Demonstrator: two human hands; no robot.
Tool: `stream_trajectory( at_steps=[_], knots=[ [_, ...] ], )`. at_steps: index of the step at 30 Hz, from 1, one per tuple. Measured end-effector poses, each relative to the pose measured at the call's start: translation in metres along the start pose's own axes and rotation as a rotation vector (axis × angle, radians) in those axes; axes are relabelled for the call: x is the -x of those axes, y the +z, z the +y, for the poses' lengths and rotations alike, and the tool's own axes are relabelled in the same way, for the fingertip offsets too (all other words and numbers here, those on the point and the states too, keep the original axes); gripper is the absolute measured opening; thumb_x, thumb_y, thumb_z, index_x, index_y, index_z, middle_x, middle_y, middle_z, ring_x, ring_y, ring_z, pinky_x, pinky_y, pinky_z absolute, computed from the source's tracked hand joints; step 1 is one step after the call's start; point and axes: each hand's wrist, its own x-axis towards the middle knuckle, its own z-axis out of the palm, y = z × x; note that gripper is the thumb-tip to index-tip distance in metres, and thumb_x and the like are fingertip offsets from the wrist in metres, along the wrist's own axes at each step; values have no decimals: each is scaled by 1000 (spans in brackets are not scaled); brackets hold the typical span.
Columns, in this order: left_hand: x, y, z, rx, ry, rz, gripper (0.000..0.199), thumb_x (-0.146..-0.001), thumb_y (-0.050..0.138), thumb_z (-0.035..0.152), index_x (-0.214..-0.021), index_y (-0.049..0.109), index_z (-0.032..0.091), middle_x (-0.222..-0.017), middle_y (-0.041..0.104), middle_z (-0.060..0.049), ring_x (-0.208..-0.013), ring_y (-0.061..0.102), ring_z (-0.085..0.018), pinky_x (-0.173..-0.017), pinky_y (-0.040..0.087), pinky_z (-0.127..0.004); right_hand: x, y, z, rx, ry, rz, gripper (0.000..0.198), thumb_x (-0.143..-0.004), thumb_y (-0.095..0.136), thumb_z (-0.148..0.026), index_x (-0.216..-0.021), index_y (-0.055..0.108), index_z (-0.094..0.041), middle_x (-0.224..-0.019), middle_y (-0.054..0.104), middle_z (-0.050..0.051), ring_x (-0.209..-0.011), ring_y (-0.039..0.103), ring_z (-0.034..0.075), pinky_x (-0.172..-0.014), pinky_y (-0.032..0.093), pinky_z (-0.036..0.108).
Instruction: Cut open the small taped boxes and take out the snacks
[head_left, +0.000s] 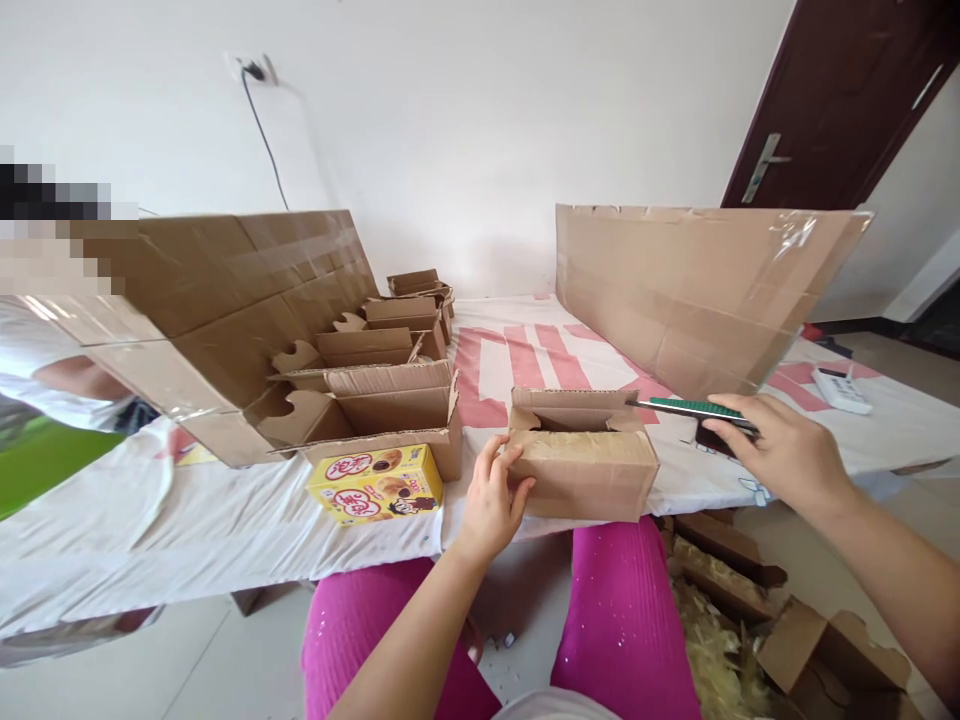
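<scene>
Directly before me at the table's front edge stands a small cardboard box [592, 485], its back flap up and tape along its near top edge. My left hand [496, 490] grips the box's left near corner, thumb on the front face and fingers over the top. In my right hand [787, 450] is a green utility knife [694, 407], its tip pointing left at the box's upper right rim. A yellow snack box [379, 487] lies left of my left hand, against an open cardboard box [390, 420].
Several open cardboard boxes [367, 348] line up behind on the left, beside a tall cardboard panel [247, 290]. Another panel [690, 290] stands at right. A white small box [841, 390] lies far right. Cut cartons [832, 660] litter the floor. Someone's arm [82, 380] shows at left.
</scene>
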Motion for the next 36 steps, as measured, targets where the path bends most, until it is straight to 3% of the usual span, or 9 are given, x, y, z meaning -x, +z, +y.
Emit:
stream_trajectory(
  at_steps=[5,12,17,22,24,27,30,33,36],
  knots=[
    [1,1,0,-6,-1,5,41,-90,56,19,-128,41,20,-136,44,-16,-130,46,-28,-102,48,-48,36,41,21,-93,183,2,33,-95,45,-37,-119,62,-24,-107,69,8,-94,65,24,-72,52,34],
    [3,2,3,-14,-13,22,41,-91,54,20,-130,40,21,-137,43,-16,-131,45,-28,-103,47,-48,87,103,8,-91,155,-322,38,-94,38,-25,-123,61,-17,-99,64,13,-94,62,27,-81,52,40],
    [6,4,4,-13,-31,20,42,-91,53,20,-132,40,22,-139,44,-16,-132,45,-28,-102,47,-47,100,118,6,-62,128,-441,40,-95,36,-22,-127,58,-13,-106,64,16,-103,58,29,-89,48,44],
    [9,8,4,-8,-45,52,44,-93,52,22,-135,40,23,-141,44,-15,-133,43,-28,-101,47,-46,109,125,12,-12,165,-613,39,-92,41,-24,-127,58,-20,-114,65,14,-105,57,31,-84,48,44],
    [11,10,3,1,-49,53,48,-93,51,21,-138,37,25,-144,42,-15,-134,42,-28,-102,46,-46,107,125,11,-31,186,-547,37,-92,40,-27,-123,61,-20,-116,64,15,-108,56,32,-85,47,46],
    [18,17,0,59,-45,68,58,-93,50,20,-145,26,27,-145,41,-16,-133,43,-27,-101,46,-46,90,113,2,-176,156,-260,36,-95,37,-34,-119,60,-19,-115,63,15,-109,56,31,-91,46,49],
    [27,27,-6,204,-173,112,69,-91,55,25,-148,16,25,-140,44,-18,-111,57,-22,-85,54,-37,62,89,-20,-348,86,-45,37,-96,39,-36,-127,53,-21,-117,61,13,-111,55,29,-95,44,49],
    [34,32,-10,333,-364,122,69,-87,62,33,-143,24,23,-128,49,-15,-91,59,-17,-74,55,-33,34,67,-45,-443,-28,-68,41,-95,47,-37,-132,48,-22,-124,58,13,-116,53,29,-98,43,48],
    [37,30,-12,394,-431,67,60,-82,67,36,-132,36,22,-116,53,-9,-87,58,-16,-75,54,-34,16,61,-61,-430,-109,-167,52,-91,54,-46,-135,46,-21,-123,60,13,-115,55,30,-97,45,48]
  ],
)
